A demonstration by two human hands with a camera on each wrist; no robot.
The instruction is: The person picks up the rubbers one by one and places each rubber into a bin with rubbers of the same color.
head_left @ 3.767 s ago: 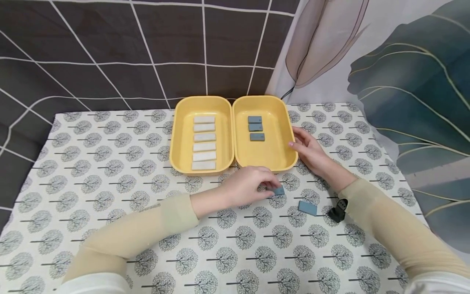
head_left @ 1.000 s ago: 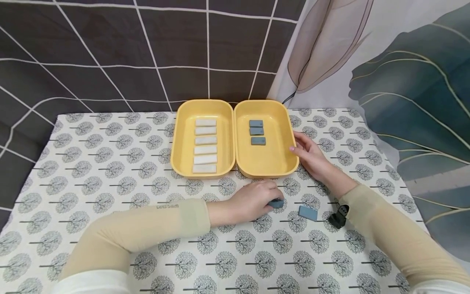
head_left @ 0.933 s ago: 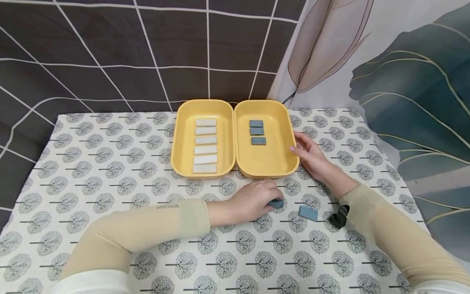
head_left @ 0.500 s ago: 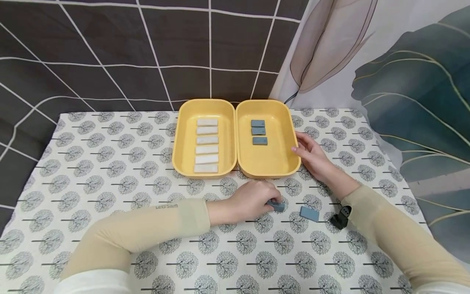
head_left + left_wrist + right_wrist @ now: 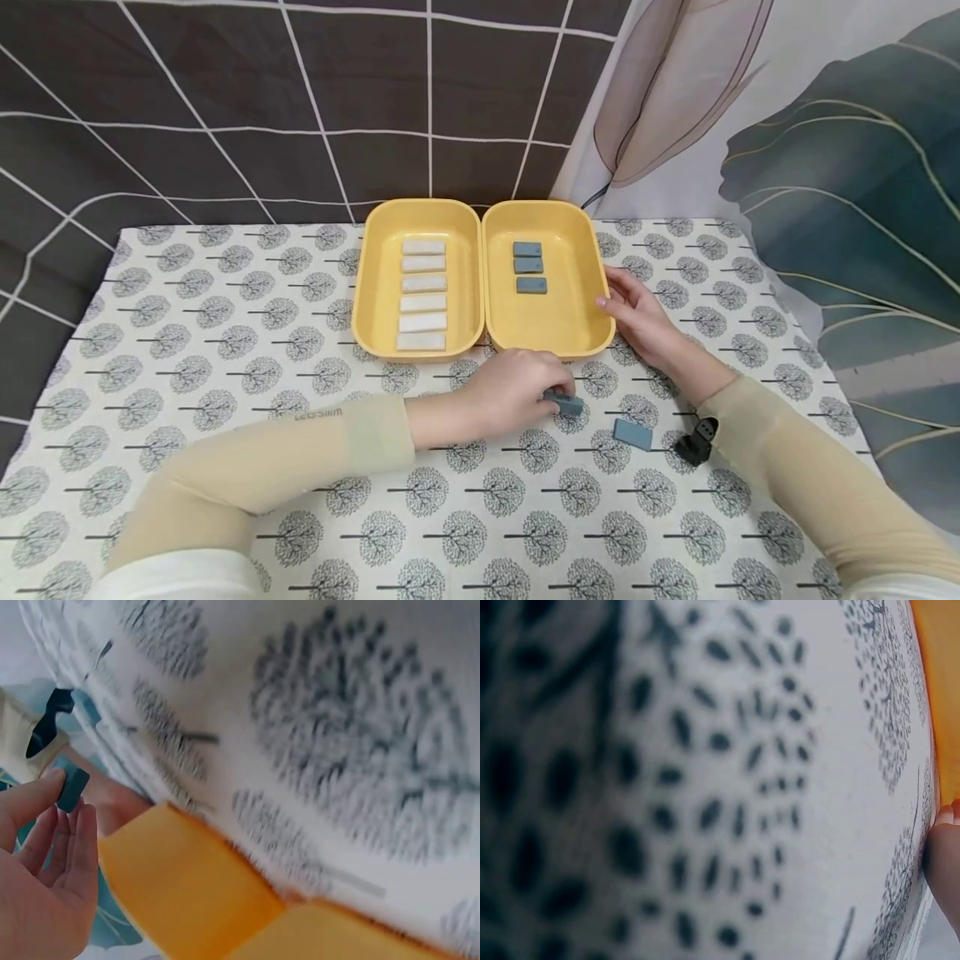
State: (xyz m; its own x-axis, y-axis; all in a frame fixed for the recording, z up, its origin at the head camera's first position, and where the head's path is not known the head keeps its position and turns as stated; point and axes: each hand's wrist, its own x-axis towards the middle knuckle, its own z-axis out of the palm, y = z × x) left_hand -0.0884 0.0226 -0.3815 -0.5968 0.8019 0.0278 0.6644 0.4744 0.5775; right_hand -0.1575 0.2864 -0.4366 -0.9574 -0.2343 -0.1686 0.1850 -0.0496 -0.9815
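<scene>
My left hand [image 5: 517,392] pinches a small blue-grey block [image 5: 564,403] between thumb and fingertips, just in front of the right yellow tray [image 5: 555,329]. In the left wrist view the same block [image 5: 72,784] shows above the cloth, held by one end. A second blue-grey block [image 5: 633,434] lies flat on the cloth to the right. My right hand [image 5: 641,317] holds the right tray's outer side, thumb at the rim and fingers along the outside; part of that grip is hidden. Inside this tray are three blue-grey blocks [image 5: 531,286] in a column.
A matching left yellow tray [image 5: 367,317] touches the right one and holds several white blocks [image 5: 422,322] in a column. Tree-print cloth [image 5: 247,400] covers the table. A black device [image 5: 695,442] sits at the right wrist. A dark tiled-pattern backdrop [image 5: 247,75] rises behind.
My left hand, down at the cloth with the block half a second ago, has risen and shifted slightly toward the right tray, carrying the block. My right hand stays at the tray's side.
</scene>
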